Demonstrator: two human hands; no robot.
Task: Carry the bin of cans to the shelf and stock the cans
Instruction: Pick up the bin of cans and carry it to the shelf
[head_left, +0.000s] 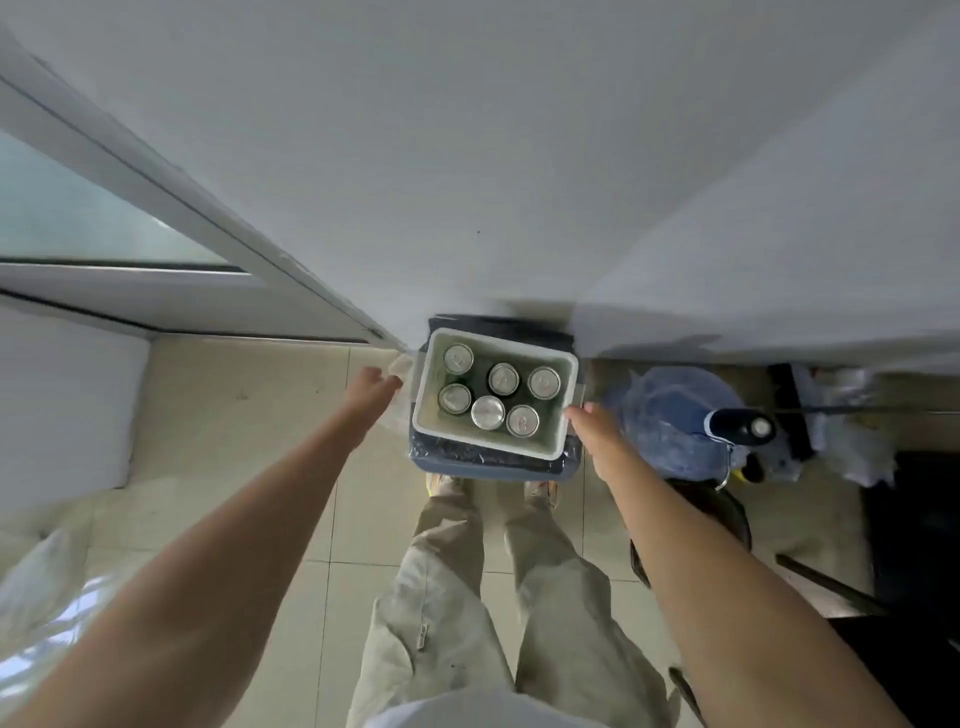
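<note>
A plain pale grey wall fills the upper view. At left, a window with frosted glass sits in a pale frame. Below lies a floor of cream tiles with thin dark grout lines. At right, a blue plastic bag rests beside dark, unclear clutter. Soft daylight.

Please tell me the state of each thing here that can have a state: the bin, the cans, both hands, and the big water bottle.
bin: open-topped, resting on a dark-lined container, not yet lifted
cans: six, upright in the bin, tops sealed
left hand: at the bin's left side, grip unclear
right hand: at the bin's right edge, grip unclear
water bottle: standing on the floor, pump on top
</note>
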